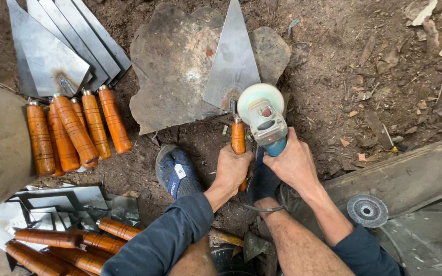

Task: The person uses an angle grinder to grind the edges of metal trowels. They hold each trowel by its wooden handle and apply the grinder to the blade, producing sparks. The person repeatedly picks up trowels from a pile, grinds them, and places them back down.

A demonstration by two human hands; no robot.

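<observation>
A worn slab (172,66) lay on the dirt as a work rest; the trowel (233,61) lay flat at its right edge, blade on the slab, handle overhanging toward the worker. Left hand (233,168) was clenched round that handle, apparently to steady it. Right hand (293,162) grasped the grinder (263,118), disc at the blade's heel. Other trowels (72,122) were stacked left, aside.
</observation>
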